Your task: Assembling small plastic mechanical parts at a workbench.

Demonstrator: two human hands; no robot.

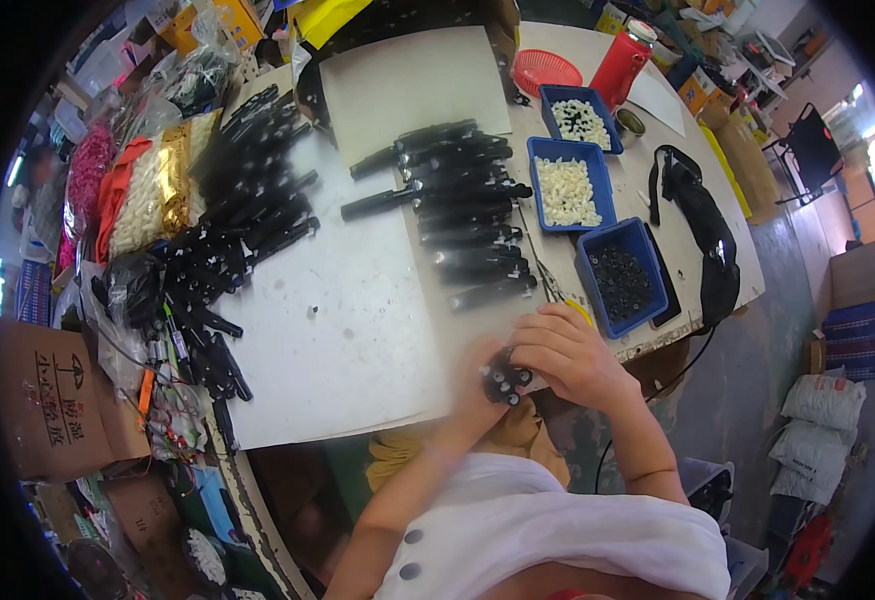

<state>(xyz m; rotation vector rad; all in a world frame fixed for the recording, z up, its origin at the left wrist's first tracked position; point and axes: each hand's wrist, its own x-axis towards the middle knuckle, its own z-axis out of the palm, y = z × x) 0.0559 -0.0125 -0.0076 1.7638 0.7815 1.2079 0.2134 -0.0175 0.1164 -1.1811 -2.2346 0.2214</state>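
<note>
At the near edge of the table, my left hand (pixel 476 378), smeared by motion, is closed round a small bundle of black tubes (pixel 505 380). Pale spots show on the bundle's near ends. My right hand (pixel 570 352) touches the bundle from the right with its fingers bent together; whatever they pinch is hidden. Beyond both hands lies a row of similar black tubes (pixel 468 235), partly blurred. One tube (pixel 373 205) sticks out to the left of that row. A slim metal tool with yellow handles (pixel 578 311) lies just past my right hand.
A large heap of black tubes (pixel 248 215) covers the table's left side. On the right stand blue trays of white pieces (pixel 610 195) and black pieces (pixel 660 268). Behind them are a red flask (pixel 623 70) and a red basket (pixel 546 72). A black pouch (pixel 703 235) lies at the right edge.
</note>
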